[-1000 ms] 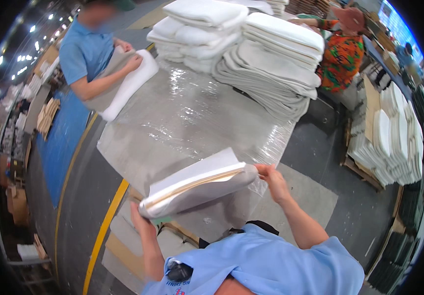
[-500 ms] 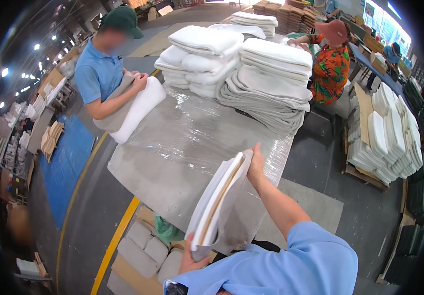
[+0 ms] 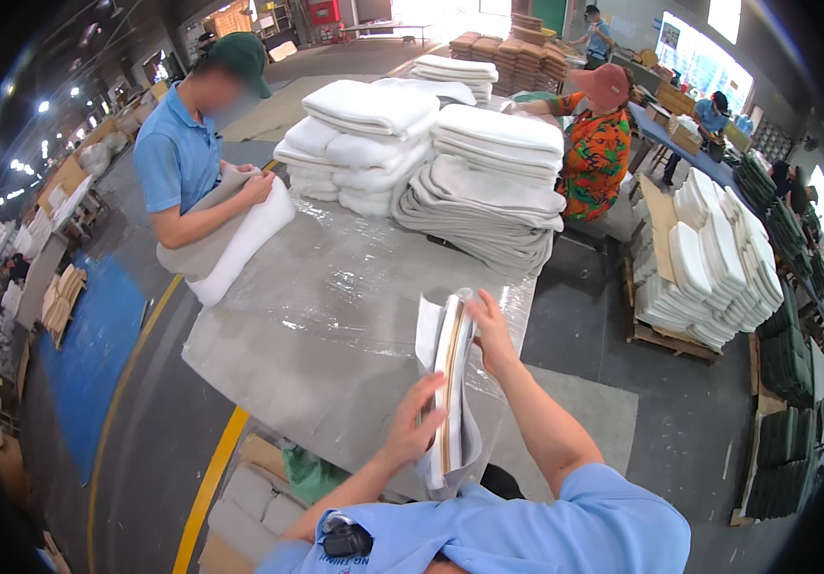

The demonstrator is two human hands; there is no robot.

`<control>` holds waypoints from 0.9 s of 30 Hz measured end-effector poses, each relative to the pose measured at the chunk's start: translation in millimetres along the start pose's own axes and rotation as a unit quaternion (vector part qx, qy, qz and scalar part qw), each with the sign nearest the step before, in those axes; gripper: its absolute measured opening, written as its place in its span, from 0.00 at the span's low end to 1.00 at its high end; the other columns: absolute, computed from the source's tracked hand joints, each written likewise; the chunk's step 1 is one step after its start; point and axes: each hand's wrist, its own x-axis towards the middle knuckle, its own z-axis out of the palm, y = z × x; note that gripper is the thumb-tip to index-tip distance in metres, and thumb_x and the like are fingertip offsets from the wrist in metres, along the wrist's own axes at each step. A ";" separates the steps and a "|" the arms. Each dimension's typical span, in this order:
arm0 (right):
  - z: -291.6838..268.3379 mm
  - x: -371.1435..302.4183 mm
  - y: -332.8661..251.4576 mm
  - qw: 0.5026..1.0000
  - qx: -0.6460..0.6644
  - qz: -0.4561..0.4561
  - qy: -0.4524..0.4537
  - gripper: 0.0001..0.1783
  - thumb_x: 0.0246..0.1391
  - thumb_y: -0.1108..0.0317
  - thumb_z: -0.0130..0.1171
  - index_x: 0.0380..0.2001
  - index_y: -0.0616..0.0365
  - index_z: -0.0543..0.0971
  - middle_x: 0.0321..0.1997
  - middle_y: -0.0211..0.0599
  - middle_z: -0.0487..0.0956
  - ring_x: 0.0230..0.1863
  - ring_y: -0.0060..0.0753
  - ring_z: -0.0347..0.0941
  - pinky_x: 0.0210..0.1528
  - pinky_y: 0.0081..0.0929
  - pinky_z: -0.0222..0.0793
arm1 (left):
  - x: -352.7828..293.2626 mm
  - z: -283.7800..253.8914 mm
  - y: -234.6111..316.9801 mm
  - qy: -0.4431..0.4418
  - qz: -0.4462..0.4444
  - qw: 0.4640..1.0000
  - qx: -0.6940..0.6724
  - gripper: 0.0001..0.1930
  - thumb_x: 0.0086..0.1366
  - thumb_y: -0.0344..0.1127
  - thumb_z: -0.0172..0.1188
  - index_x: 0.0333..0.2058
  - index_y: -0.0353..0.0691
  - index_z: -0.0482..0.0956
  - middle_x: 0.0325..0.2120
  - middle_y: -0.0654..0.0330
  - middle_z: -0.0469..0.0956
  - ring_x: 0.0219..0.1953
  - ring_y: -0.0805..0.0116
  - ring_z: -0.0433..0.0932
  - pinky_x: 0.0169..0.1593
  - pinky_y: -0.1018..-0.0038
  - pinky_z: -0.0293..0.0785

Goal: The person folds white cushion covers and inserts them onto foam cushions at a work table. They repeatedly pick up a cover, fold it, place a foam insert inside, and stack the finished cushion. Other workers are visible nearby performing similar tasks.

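A long, narrow grey-and-white cushion [image 3: 451, 368] stands on its edge at the table's near side, a tan strip running along its upward side. Grey fabric wraps its right flank and flares loosely at the near end. At the far end, my right hand [image 3: 493, 335] grips the cushion's right side, its fingertips by the top corner. My left hand [image 3: 415, 421] presses on the left side about midway, with fingers bent over the upper edge. The cushion hides part of those fingers. Beneath lies the plastic-covered grey table [image 3: 287, 354].
Stacks of folded white pads [image 3: 373, 110] and grey covers [image 3: 488, 206] fill the table's far side. At the left a co-worker [image 3: 177, 158] holds a white pad [image 3: 249, 253] and grey cloth; another person [image 3: 598, 153] stands far right. A pallet of white pads [image 3: 708, 258] is rightward.
My left hand has moved from the cushion's near end up to the middle of its left side. The cushion has turned more upright in view. The whole view has shifted slightly.
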 end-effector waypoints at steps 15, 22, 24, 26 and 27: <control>-42.7 30.2 -11.3 0.958 -0.261 -0.100 0.064 0.11 0.65 0.65 0.63 0.39 0.63 0.86 0.29 0.27 0.81 0.29 0.18 0.71 0.31 0.27 0.67 | 221.3 23.2 -35.8 0.045 0.071 0.958 0.273 0.09 0.63 0.26 0.62 0.42 0.38 0.82 0.44 0.51 0.80 0.51 0.45 0.79 0.54 0.55 0.77; -46.0 38.8 -9.4 0.983 -0.171 -0.058 0.033 0.13 0.68 0.61 0.63 0.38 0.59 0.87 0.30 0.24 0.80 0.30 0.16 0.70 0.33 0.25 0.65 | 253.2 17.4 -37.6 0.029 0.113 0.950 0.290 0.06 0.63 0.26 0.65 0.39 0.38 0.84 0.33 0.53 0.83 0.37 0.52 0.84 0.45 0.61 0.80; -45.1 37.8 -11.1 0.988 -0.148 -0.045 0.013 0.14 0.68 0.59 0.63 0.38 0.59 0.87 0.30 0.25 0.81 0.31 0.17 0.71 0.34 0.26 0.67 | 258.3 15.8 -36.9 0.013 0.058 0.968 0.243 0.06 0.64 0.26 0.66 0.39 0.37 0.85 0.31 0.55 0.83 0.35 0.56 0.84 0.44 0.64 0.80; -35.8 32.7 -15.8 0.993 -0.114 -0.018 -0.022 0.17 0.67 0.56 0.64 0.37 0.61 0.87 0.31 0.28 0.83 0.33 0.20 0.74 0.36 0.30 0.71 | 258.5 4.4 -41.6 -0.007 -0.036 0.985 0.169 0.06 0.64 0.27 0.66 0.40 0.37 0.85 0.30 0.58 0.84 0.33 0.60 0.84 0.44 0.67 0.79; -32.4 32.0 -20.6 0.988 -0.152 0.001 -0.038 0.17 0.67 0.56 0.64 0.37 0.61 0.87 0.31 0.30 0.83 0.33 0.20 0.75 0.37 0.30 0.71 | 257.9 -2.5 -44.1 -0.022 -0.055 0.988 0.143 0.06 0.64 0.28 0.67 0.40 0.37 0.86 0.33 0.57 0.84 0.35 0.61 0.84 0.44 0.67 0.80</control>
